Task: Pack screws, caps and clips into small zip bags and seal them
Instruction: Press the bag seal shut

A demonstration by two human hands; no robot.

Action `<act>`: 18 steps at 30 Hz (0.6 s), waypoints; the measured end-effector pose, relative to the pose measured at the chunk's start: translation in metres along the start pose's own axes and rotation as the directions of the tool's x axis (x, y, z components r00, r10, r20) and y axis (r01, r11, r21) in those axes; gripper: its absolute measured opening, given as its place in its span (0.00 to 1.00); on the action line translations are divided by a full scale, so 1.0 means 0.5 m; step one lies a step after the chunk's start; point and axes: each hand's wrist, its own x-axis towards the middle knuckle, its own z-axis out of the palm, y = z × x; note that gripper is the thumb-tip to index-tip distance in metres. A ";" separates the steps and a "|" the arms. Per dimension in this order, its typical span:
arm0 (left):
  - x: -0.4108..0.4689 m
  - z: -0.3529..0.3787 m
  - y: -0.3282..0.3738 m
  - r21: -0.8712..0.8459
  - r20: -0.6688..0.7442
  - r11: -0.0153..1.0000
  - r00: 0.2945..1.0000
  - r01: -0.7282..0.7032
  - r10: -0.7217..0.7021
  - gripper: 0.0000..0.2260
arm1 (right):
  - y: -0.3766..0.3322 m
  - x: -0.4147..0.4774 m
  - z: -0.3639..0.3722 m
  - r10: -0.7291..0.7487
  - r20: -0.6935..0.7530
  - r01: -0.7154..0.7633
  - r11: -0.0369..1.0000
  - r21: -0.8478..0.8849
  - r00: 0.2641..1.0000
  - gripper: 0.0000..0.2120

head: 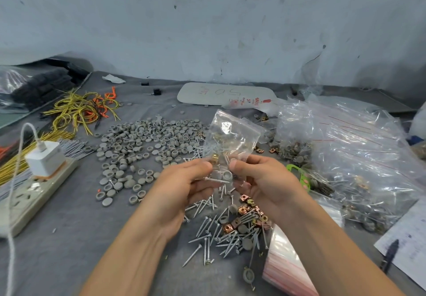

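Head view. Both hands are holding a small zip bag point(231, 137) above the middle of the grey desk point(69, 238). The left hand point(184, 182) is pinching the bag's near edge between thumb and forefinger, and the right hand point(262, 180) is pinching the same edge just beside it. The fingers point(202, 165) of the left hand are lying curled, with the remaining ones tucked beneath the bag. The bag is rising away from the hands, slightly crumpled, and is showing screws, a brass-coloured clip and grey caps through its clear film. Whether its zip strip is closed cannot be told.

Directly under the hands, loose screws point(207, 238) are lying scattered on the desk, mixed with copper clips point(244, 210). A broad heap of grey caps point(138, 148) is spreading to the left of the bag. A stack of empty bags point(285, 265) is lying beside the right forearm. Large clear sacks point(350, 148) holding filled bags are occupying the right side, with a green tool point(299, 175) at their near edge. At far left, a white charger point(46, 157) is sitting plugged into a power strip point(34, 194), with yellow wires point(76, 111) behind it. A pen point(389, 254) is resting on a printed sheet point(412, 231) at the right edge.
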 end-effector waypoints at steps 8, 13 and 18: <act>-0.006 -0.004 0.004 -0.008 0.073 1.000 0.997 -0.031 0.031 0.12 | -0.005 -0.008 -0.001 0.009 0.098 -0.004 0.999 -0.048 0.995 0.07; -0.004 -0.003 0.006 -0.053 -0.047 0.996 0.996 -0.077 0.075 0.12 | 0.001 -0.006 0.001 0.027 0.053 -0.023 0.997 -0.070 0.998 0.03; -0.003 -0.011 0.004 -0.076 -0.061 0.989 0.991 -0.128 0.123 0.16 | 0.005 -0.014 0.010 -0.013 0.190 0.069 0.955 -0.289 0.982 0.08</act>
